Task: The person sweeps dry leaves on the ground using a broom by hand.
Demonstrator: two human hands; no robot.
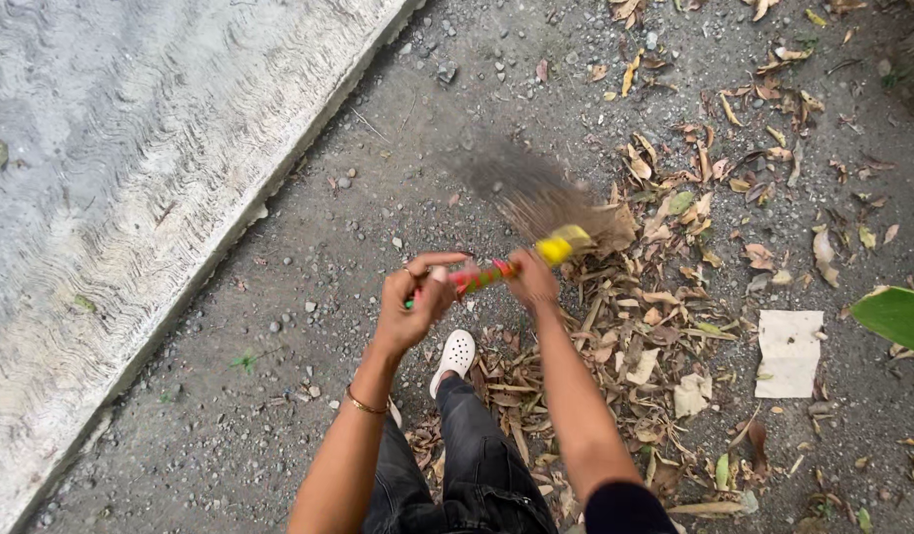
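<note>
The short broom with a red-green-yellow banded plastic handle and blurred brown straw bristles (516,222) sat mid-frame, bristle head fanning toward 11 o'clock over the gravel. The left hand (414,302) wrapped the handle's butt end, fingers curled shut around it; the right hand (532,280) closed on the handle nearer the yellow collar, grip mostly hidden by the back of the hand. A white perforated clog (454,357) stood just at 6 o'clock of the hands. The pile of dry brown leaves and twigs (664,297) lay at 3 to 5 o'clock, touching the bristles' edge. A flat pale paper scrap (789,352) lay further out at 4 o'clock. The grey ridged concrete slab (121,188) ran along 9 o'clock. Risks judged: the fast swing could scatter leaves back over swept gravel, flick small stones toward the foot, or loosen the butt-end grip.
</note>
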